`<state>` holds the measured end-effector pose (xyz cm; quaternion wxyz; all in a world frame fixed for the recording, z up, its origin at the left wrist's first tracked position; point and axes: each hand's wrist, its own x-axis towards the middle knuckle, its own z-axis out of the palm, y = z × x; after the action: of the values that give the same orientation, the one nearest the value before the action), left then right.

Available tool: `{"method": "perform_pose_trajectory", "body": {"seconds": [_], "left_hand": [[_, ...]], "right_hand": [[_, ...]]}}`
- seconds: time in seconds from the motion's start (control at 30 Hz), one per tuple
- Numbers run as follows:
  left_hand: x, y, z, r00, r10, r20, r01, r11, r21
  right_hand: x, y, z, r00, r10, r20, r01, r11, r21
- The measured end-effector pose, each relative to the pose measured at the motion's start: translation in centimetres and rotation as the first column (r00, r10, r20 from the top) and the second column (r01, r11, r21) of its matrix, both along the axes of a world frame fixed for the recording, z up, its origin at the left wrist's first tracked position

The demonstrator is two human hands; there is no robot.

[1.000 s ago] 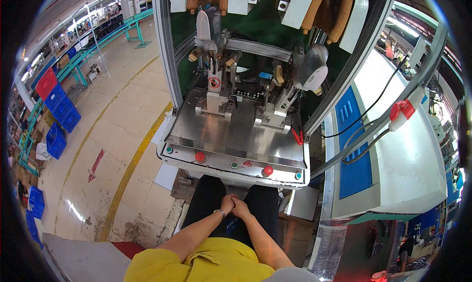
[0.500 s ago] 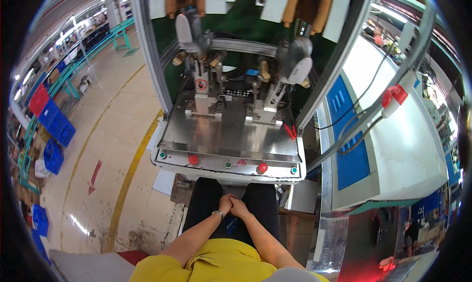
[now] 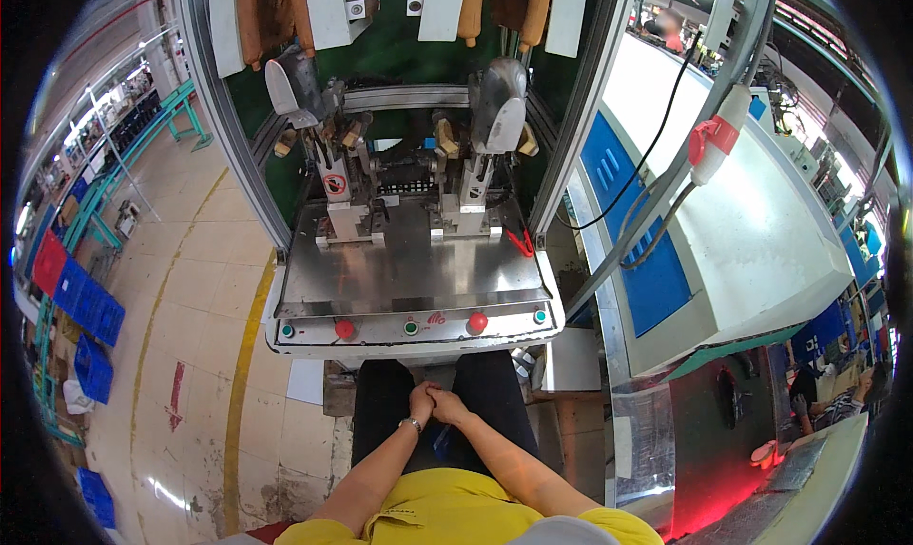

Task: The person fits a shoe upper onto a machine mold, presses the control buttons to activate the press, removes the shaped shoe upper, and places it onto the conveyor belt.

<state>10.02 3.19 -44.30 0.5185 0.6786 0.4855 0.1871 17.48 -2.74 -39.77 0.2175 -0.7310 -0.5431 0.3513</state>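
Observation:
In my lap, over dark trousers, my left hand (image 3: 420,402) and my right hand (image 3: 445,406) are clasped together, fingers closed; no object shows in them. A wristband (image 3: 411,422) circles my left wrist. Just beyond my knees is the front panel (image 3: 380,334) of a machine. It carries a red button (image 3: 344,329) on the left, another red button (image 3: 477,322) on the right, and several green ones. Farther back on its steel plate (image 3: 409,271) stand a left fixture (image 3: 344,207) and a right fixture (image 3: 473,198), each topped by a shoe-shaped form.
A red-handled tool (image 3: 519,243) lies at the plate's right edge. Brown padded pieces (image 3: 480,8) hang above. On the right are a slanted pole with a red-and-white plug (image 3: 713,138) and a white-and-blue machine (image 3: 751,250). Blue crates (image 3: 88,301) stand far left; a person (image 3: 832,398) is at lower right.
My view has turned to the right, so the machine sits farther left in the picture. Both hands stay clasped in my lap.

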Motion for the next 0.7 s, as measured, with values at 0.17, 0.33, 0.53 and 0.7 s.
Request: {"method": "perform_pose_trajectory", "body": {"seconds": [0.17,0.33,0.53,0.7], "left_hand": [[0.4,-0.2,0.9,1.000,-0.013,-0.018,0.012,0.999,-0.051],[0.0,0.1,-0.9,1.000,-0.012,0.020,0.012,1.000,-0.006],[0.3,-0.1,0.5,1.000,0.009,0.017,-0.008,0.997,-0.079],[0.2,-0.4,1.3,0.999,0.032,0.021,-0.031,0.999,-0.028]], "right_hand": [[0.1,-0.2,-0.7,0.999,-0.040,0.012,0.039,0.998,0.039],[0.0,0.0,-0.6,1.000,-0.014,0.008,0.013,1.000,0.016],[0.3,-0.2,-0.6,1.000,-0.006,0.010,0.006,1.000,0.011],[0.1,-0.2,-0.3,1.000,-0.008,0.017,0.008,1.000,0.009]]}}
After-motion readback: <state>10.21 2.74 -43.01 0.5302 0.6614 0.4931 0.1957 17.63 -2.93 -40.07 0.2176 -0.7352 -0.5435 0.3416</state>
